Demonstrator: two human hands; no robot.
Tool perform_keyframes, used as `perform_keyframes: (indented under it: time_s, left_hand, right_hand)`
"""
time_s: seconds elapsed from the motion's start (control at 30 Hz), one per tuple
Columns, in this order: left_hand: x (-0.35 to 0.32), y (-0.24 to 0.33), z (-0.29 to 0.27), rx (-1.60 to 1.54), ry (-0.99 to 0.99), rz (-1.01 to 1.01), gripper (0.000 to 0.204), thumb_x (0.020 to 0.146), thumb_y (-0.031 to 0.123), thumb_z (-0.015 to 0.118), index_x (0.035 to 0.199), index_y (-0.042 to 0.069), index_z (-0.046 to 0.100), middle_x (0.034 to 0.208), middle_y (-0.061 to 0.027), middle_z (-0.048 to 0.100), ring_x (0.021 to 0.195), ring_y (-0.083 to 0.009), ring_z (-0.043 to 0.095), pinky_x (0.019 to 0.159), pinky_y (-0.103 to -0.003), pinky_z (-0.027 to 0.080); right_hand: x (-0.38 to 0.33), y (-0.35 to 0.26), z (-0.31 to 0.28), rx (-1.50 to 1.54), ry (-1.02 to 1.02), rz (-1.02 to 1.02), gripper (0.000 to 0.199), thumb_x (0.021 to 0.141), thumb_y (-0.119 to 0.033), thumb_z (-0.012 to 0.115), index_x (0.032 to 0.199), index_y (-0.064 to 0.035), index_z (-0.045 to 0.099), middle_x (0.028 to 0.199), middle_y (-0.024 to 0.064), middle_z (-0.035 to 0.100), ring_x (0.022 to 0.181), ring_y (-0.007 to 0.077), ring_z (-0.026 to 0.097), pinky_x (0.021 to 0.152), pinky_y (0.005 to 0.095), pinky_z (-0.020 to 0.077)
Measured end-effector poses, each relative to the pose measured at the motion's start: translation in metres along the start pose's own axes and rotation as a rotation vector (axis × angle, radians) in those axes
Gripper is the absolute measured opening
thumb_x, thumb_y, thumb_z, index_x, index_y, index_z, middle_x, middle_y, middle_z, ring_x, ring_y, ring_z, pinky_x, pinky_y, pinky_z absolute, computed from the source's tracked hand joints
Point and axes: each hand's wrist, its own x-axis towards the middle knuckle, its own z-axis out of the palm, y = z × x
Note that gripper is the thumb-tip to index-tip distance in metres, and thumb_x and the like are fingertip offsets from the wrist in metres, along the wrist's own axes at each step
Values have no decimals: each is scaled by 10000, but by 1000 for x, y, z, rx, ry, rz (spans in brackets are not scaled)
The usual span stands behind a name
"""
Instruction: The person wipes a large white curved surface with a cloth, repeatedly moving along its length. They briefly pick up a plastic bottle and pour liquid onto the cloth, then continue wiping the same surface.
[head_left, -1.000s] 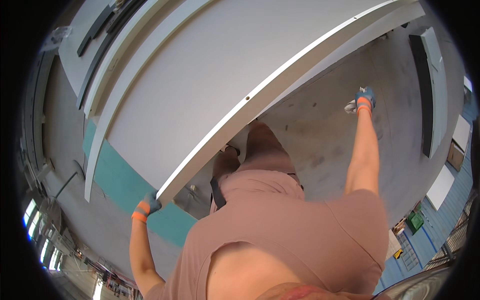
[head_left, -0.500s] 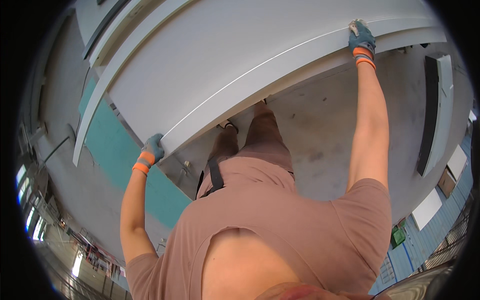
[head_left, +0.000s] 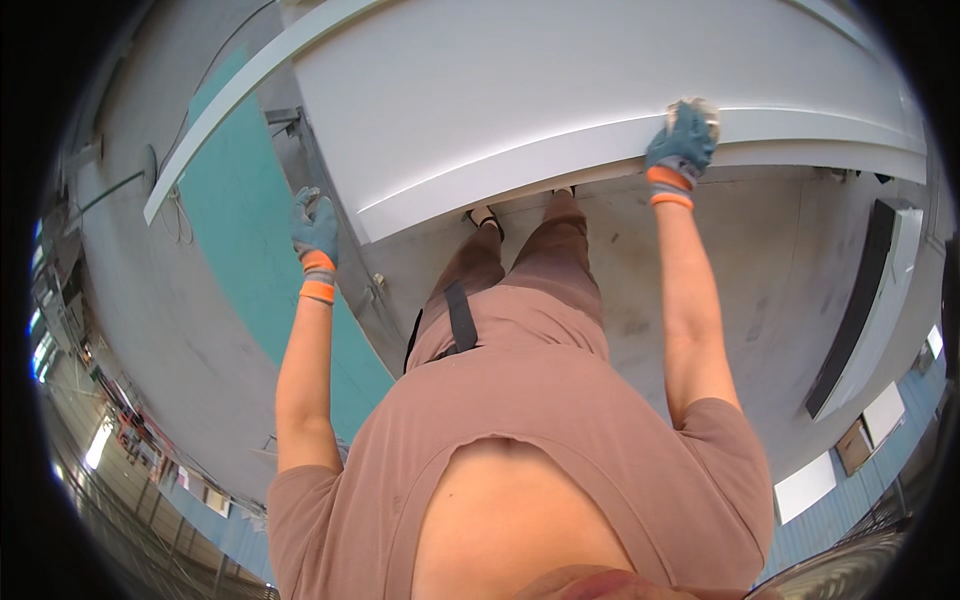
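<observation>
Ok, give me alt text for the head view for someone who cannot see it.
Both gloved hands reach to a large flat white panel: the right hand grips its near edge, the left hand is at its left corner. A teal board lies beneath, on grey concrete floor.

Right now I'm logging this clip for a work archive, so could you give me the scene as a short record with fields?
Setting: workshop with a grey concrete floor
Main item: large white panel, lying flat at about waist height
Left hand: in a blue glove, at the panel's left end; contact cannot be told
Right hand: in a blue glove, gripping the panel's near edge
Beside the panel: teal board lying to the left
Also there: long dark and white piece on the floor to the right
</observation>
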Motion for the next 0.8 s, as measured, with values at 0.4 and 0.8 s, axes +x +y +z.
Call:
perform_keyframes:
  time_s: [0.4,0.8]
  left_hand:
    - [-87,-150,-62,-886,176,-966,502,1050,533,599,1299,102,663,1281,-63,643,1274,-295,570,1136,-491,466]
    - [-184,-238,-79,-996,290,-1042,360,1041,426,641,1218,112,641,1397,-98,610,1298,-329,598,1144,-493,450]
  right_hand:
    - [-195,-471,-91,1064,-1355,-558,316,962,-194,630,1255,-131,729,1218,157,730,1115,406,680,1001,472,545]
    - [-14,-322,-42,1229,-652,71,211,991,-120,637,1160,-114,762,1093,79,750,695,250,751,357,366,572]
